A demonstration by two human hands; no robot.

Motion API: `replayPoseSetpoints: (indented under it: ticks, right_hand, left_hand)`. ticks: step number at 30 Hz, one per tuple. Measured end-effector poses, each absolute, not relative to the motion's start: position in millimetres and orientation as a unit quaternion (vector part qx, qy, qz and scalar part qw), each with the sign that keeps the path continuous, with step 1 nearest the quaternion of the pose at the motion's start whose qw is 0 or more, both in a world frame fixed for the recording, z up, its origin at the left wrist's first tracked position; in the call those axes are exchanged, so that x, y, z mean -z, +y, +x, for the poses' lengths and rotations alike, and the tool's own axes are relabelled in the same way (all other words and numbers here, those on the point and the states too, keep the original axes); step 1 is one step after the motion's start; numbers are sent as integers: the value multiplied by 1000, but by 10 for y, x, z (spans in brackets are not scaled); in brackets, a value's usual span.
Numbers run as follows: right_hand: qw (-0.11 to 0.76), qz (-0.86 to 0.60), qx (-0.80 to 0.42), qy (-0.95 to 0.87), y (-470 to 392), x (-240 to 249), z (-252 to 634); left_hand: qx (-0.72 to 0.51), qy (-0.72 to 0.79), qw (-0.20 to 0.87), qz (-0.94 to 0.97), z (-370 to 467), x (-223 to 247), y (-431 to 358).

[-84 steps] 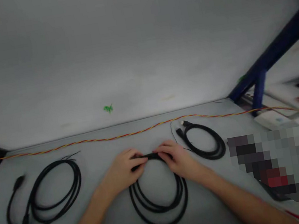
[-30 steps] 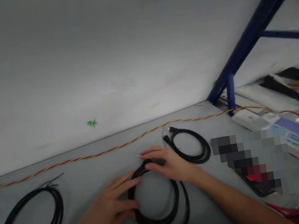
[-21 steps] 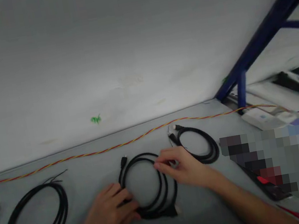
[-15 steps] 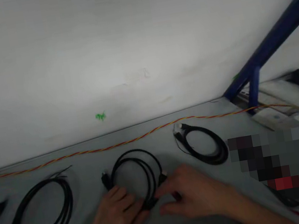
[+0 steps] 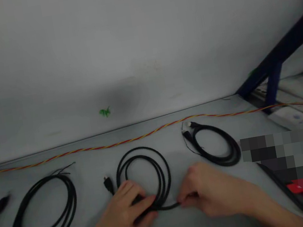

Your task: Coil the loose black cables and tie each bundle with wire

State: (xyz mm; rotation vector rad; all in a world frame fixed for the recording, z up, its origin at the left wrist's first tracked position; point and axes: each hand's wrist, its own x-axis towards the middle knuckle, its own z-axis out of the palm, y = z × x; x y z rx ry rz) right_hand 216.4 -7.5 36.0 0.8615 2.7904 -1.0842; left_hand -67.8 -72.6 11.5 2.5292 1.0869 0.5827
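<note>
On the grey table (image 5: 88, 155), near its front edge and about the middle, lies the black coil (image 5: 143, 169), its loops flat and its near arc pinched between both hands. The left hand (image 5: 127, 214) lies over the near-left part of the loops, fingers curled down and pressing the strands to the table; a plug (image 5: 108, 183) sticks out just left of that hand, apart from the fingers. The right hand (image 5: 211, 190) sits just right of the coil, thumb and fingers closed on a short run of cable (image 5: 171, 205) that leads from the loops' near side; how tightly it grips cannot be told through the blur. No box, tray or other container shows. Well left lies a larger coil (image 5: 45, 214), loose, its tail running off to the left edge. Right and farther back sits a small coil (image 5: 217, 145), tidy, with its plugs at its far-left side, clear of the right hand. Along the far edge of the table, by the white wall (image 5: 129, 47), runs a twisted red-and-yellow wire (image 5: 132, 138), from left to right, touching none of the coils. A blue frame (image 5: 279, 61) rises at the far right. Nothing lies between the hands and the coil they hold.
</note>
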Motion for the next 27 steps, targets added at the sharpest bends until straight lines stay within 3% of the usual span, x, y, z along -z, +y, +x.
replayPoseSetpoints:
  ticks: [7,14,19,22,27]
  right_hand:
    - [69,374,367,849,-14,-475,2433]
    - [-69,315,335,885,-258,-415,1978]
    - [-90,293,299,904,-369,-208,1776]
    - [-96,289,285,909,-348,-150,1793]
    - [-127,300,198,924,-409,-88,1720]
  left_hand:
    - [-224,359,152,893,-678,-84,-700]
    - [-215,343,42,914,-642,31,-739]
    - [-282,334,99,894,-710,-19,-721]
    - [-320,403,116,850,-813,-50,-660]
    - [-286,543,39,788,-885,62,-567]
